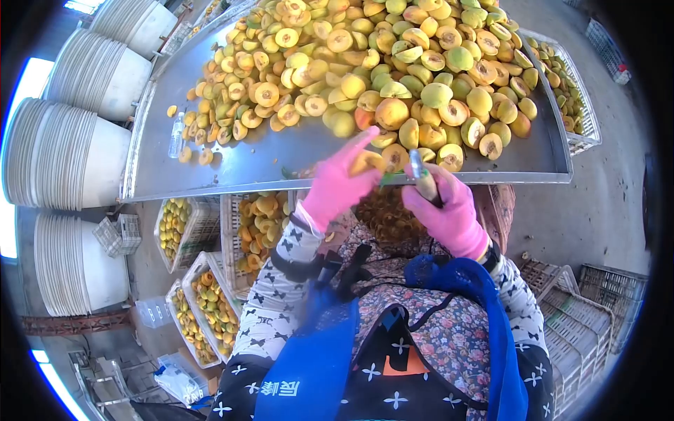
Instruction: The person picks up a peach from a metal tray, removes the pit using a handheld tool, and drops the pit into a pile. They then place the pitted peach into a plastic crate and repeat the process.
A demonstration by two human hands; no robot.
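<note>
My left hand [339,184], in a pink glove, is at the table's near edge with its index finger stretched forward. A yellow peach half [366,163] sits between its thumb and fingers. My right hand [453,214], also pink-gloved, is closed around a short hand tool [425,184] with a pale handle and a metal tip pointing up and away from me. The tip is a little right of the peach half. Just beyond both hands, a big heap of peaches [393,112], many cut in half with brown centres, covers the metal table [246,165].
Below the table edge, peach pieces [390,217] lie close to my lap. Crates of peaches [214,302] stand at the left, and another crate [586,133] at the right. Stacked white tubs [63,154] line the far left. A plastic bottle [176,137] lies on the table.
</note>
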